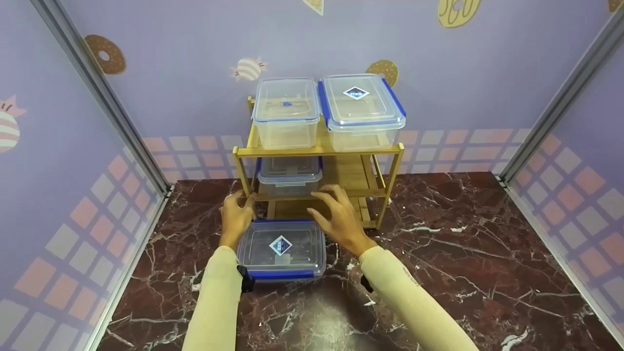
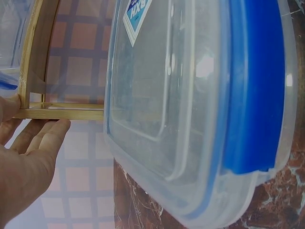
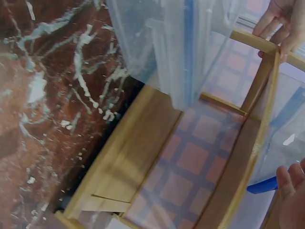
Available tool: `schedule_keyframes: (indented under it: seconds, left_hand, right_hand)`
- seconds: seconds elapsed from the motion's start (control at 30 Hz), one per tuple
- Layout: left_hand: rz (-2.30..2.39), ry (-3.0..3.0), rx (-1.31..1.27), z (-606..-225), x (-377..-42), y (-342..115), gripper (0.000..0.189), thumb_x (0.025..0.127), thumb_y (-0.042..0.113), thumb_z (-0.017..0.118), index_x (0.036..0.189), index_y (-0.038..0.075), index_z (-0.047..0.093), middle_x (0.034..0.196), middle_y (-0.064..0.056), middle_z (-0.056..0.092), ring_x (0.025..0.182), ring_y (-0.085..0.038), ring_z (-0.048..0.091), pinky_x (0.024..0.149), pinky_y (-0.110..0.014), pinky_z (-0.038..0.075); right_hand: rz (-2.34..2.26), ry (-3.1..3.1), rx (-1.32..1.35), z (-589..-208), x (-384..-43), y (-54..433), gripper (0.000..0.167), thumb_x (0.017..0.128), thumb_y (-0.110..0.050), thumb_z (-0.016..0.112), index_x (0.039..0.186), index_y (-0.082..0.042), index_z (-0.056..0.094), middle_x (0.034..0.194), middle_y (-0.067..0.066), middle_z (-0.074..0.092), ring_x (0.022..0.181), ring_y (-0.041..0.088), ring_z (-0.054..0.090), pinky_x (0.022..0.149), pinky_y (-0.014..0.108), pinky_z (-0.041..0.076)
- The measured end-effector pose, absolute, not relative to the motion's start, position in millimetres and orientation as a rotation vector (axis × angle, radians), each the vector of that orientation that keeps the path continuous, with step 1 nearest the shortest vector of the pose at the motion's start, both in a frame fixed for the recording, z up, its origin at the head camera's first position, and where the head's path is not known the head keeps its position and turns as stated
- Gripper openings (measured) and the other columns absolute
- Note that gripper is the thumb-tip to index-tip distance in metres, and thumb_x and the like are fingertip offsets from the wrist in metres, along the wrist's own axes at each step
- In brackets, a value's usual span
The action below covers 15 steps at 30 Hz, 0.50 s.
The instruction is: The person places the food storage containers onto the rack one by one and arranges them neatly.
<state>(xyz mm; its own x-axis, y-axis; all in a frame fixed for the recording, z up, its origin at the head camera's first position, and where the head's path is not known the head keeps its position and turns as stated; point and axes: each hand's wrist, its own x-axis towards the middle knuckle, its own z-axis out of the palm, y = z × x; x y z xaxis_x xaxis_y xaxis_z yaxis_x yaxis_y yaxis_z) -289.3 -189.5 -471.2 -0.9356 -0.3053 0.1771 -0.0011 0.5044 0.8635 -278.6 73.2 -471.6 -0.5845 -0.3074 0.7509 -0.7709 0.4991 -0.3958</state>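
Note:
My left hand (image 1: pixel 236 217) holds the left front post of a wooden rack (image 1: pixel 317 152) at its middle shelf, thumb and fingers on either side of the wood (image 2: pixel 71 114). On that shelf, at the left, sits a clear lidded food container (image 1: pixel 290 176) with blue edges. My right hand (image 1: pixel 341 222) is at the container's right front corner, fingers spread and lightly bent, index fingertip right by its side. Below and between my forearms, another clear container (image 1: pixel 261 248) with blue clips and a diamond label rests on the dark marbled surface in front of the rack.
Two more clear containers stand side by side on the rack's top shelf, a left one (image 1: pixel 287 131) and a right one (image 1: pixel 363 139) with blue clips. Patterned purple walls (image 1: pixel 195 97) enclose the back and both sides. Marbled surface (image 1: pixel 463 273) extends to the right.

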Motion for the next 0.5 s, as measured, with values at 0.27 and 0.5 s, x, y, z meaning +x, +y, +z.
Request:
schedule_keyframes:
  seconds: [0.27, 0.5]
  left_hand:
    - [-1.417, -2.436, 0.271, -471, -288, -190, 0.03, 0.1, 0.024, 0.064, 0.122, 0.004, 0.071, 0.123, -0.021, 0.066, 0.117, -0.036, 0.06, 0.106, -0.051, 0.04]
    - [-1.439, -2.404, 0.263, -472, -290, -188, 0.029, 0.1, 0.021, 0.065, 0.121, 0.002, 0.071, 0.116, -0.022, 0.067, 0.106, -0.035, 0.064, 0.102, -0.05, 0.044]
  right_hand:
    - [0.996, -2.232, 0.924, -495, -274, 73, 0.028, 0.089, -0.016, 0.079, 0.112, -0.003, 0.07, 0.113, 0.01, 0.061, 0.108, 0.025, 0.058, 0.1, 0.039, 0.048]
    - [1.084, -2.491, 0.872, -512, -277, 74, 0.032, 0.091, -0.019, 0.078, 0.118, -0.004, 0.069, 0.119, 0.008, 0.063, 0.114, 0.026, 0.059, 0.104, 0.041, 0.047]
